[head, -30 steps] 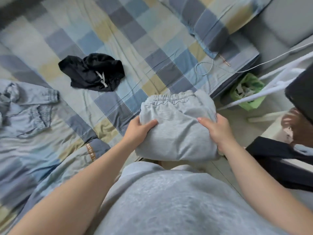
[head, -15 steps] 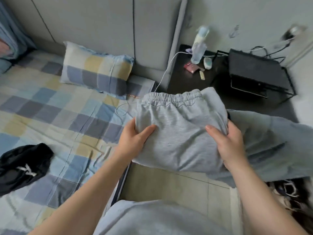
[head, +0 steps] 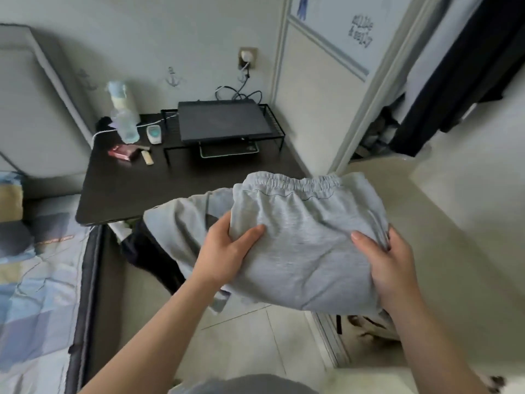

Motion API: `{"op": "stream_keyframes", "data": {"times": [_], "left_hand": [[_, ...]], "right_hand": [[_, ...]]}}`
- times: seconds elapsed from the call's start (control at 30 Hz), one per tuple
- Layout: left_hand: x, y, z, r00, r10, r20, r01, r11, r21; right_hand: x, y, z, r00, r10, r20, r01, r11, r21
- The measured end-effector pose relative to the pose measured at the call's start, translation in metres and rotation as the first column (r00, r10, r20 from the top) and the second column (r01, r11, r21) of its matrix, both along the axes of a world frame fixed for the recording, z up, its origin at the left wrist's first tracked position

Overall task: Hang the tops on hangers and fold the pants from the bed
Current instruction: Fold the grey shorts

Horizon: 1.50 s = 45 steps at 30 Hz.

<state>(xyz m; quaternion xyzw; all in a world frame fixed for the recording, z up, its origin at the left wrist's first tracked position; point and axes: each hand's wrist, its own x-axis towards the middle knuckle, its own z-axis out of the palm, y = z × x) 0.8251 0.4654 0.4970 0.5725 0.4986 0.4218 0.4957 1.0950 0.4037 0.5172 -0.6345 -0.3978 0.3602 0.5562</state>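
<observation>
I carry a folded pair of light grey pants (head: 306,240) in the air over the floor, its elastic waistband on the far side. My left hand (head: 227,248) grips the bundle's left edge, thumb on top. My right hand (head: 383,265) grips the right edge, thumb on top and fingers underneath. Beneath and left of the bundle hangs another grey garment (head: 181,220) over something dark. The bed (head: 31,280) with its checked sheet shows only at the left edge.
A dark bedside table (head: 136,191) stands ahead with a laptop (head: 221,123) on a wire stand, a bottle (head: 125,115), a remote and small items. To the right are a door frame (head: 366,95) and dark hanging clothes (head: 466,72). Pale tiles (head: 250,345) lie below.
I have turned right, away from the bed, carrying the folded pants with both hands. The black garment and pillow have left the view; the table and doorway now fill it.
</observation>
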Motion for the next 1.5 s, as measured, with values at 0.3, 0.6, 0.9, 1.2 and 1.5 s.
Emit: {"op": "stream_keyframes", "data": {"times": [0.3, 0.6, 0.9, 1.2, 1.5], "left_hand": [[0.169, 0.045, -0.015, 0.935, -0.339, -0.100, 0.336, 0.941, -0.044], [0.308, 0.125, -0.054, 0.778, -0.590, -0.217, 0.560, 0.807, -0.185], [0.459, 0.185, -0.126, 0.460, -0.830, -0.316, 0.715, 0.557, -0.423], [0.559, 0.192, -0.205, 0.242, -0.864, -0.441, 0.787, 0.441, -0.432], [0.548, 0.178, -0.291, -0.081, -0.531, -0.843, 0.959, 0.189, -0.211]], "right_hand": [[0.127, -0.042, -0.037, 0.917, -0.383, -0.107, 0.374, 0.922, -0.096], [0.193, -0.027, -0.075, 0.733, -0.671, -0.112, 0.647, 0.738, -0.191], [0.268, 0.004, -0.137, 0.462, -0.885, -0.050, 0.797, 0.439, -0.414], [0.333, 0.015, -0.209, 0.333, -0.867, 0.371, 0.850, 0.105, -0.517], [0.299, 0.022, -0.288, 0.729, -0.433, 0.530, 0.634, 0.134, -0.762]]}}
